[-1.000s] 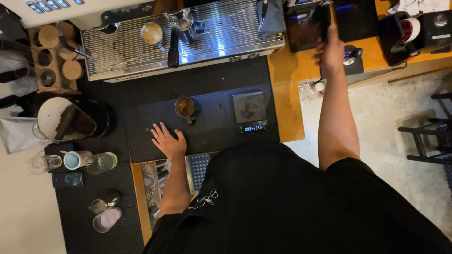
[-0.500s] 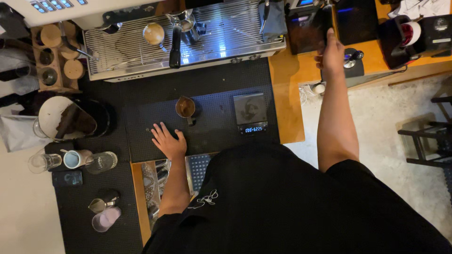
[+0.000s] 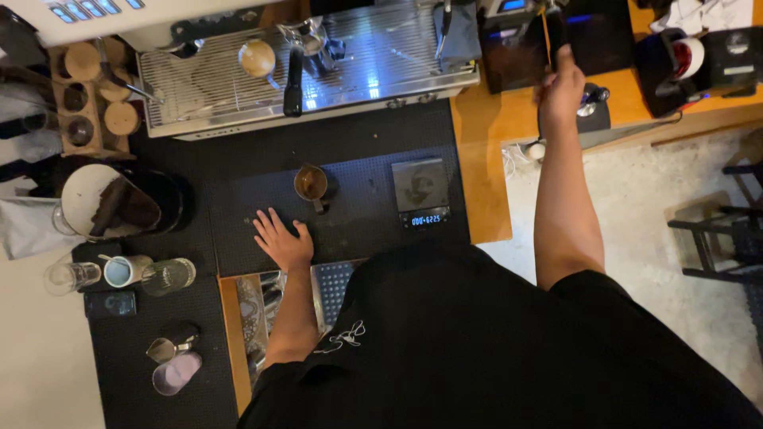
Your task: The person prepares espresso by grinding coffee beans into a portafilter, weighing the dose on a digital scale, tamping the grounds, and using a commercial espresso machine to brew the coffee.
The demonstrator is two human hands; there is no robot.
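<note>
While the right hand (image 3: 561, 86) is stretched far forward, its fingers closed round a dark handle (image 3: 554, 32) on the grinder (image 3: 548, 40), the left hand (image 3: 282, 242) is laid flat, fingers spread, on the black tabletop (image 3: 358, 135). One portafilter (image 3: 311, 185), handle toward the body, sits just beyond, beside one scale (image 3: 421, 191).

Single head cam, looking straight down, mid-height — counter (image 3: 350, 143) at top, floor (image 3: 636, 199) right
</note>
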